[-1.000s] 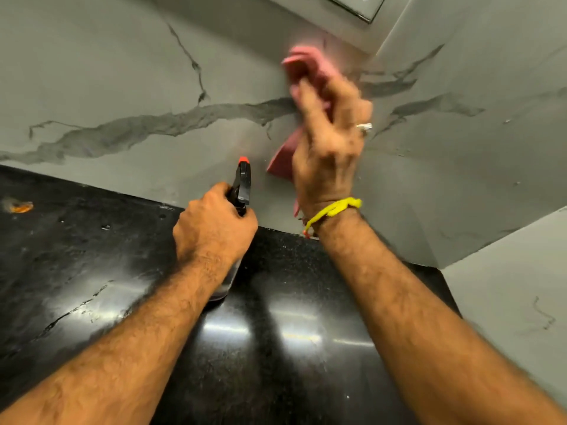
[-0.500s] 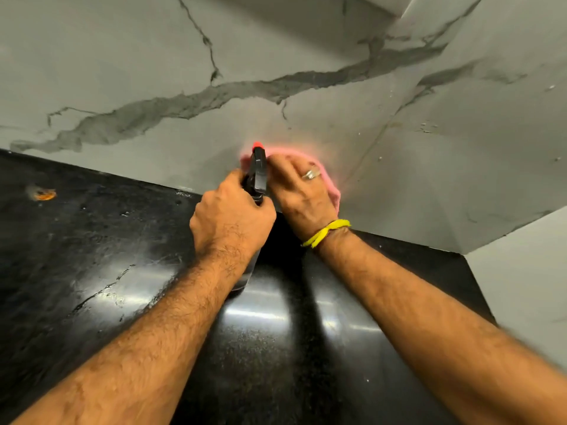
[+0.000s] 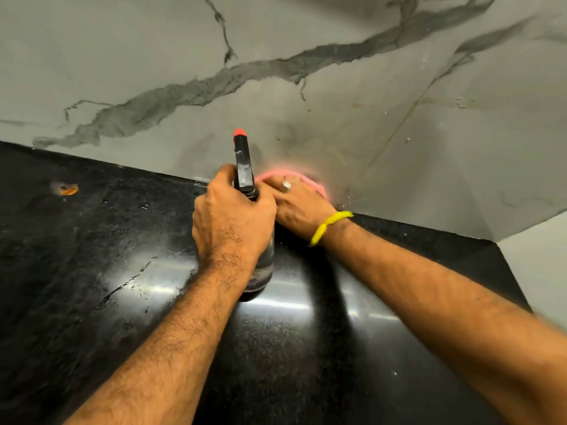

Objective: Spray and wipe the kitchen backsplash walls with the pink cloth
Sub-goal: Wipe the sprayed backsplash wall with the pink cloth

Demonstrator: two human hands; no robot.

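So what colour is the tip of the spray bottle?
Orange-red, on the spray bottle tip, seen in the head view.

Black countertop (image 3: 92, 271), perhaps orange scrap (image 3: 68, 188)

The black counter and what sits on it

I see a shiny black counter (image 3: 92, 271) with bright light spots shining on it, just below my left hand (image 3: 233, 222) and to both sides of that arm. Far to the left of my left hand lies a small orange scrap (image 3: 68, 188) on the black top. Thin wet streaks (image 3: 129, 283) run across the counter, down and to the left of the same hand. The spray bottle (image 3: 259, 271) I hold there reaches down to the counter, but I cannot tell if its bottom touches. At the back edge, under my right hand (image 3: 299, 207), the pink cloth (image 3: 306, 180) sits where the counter meets the grey wall (image 3: 337, 96).
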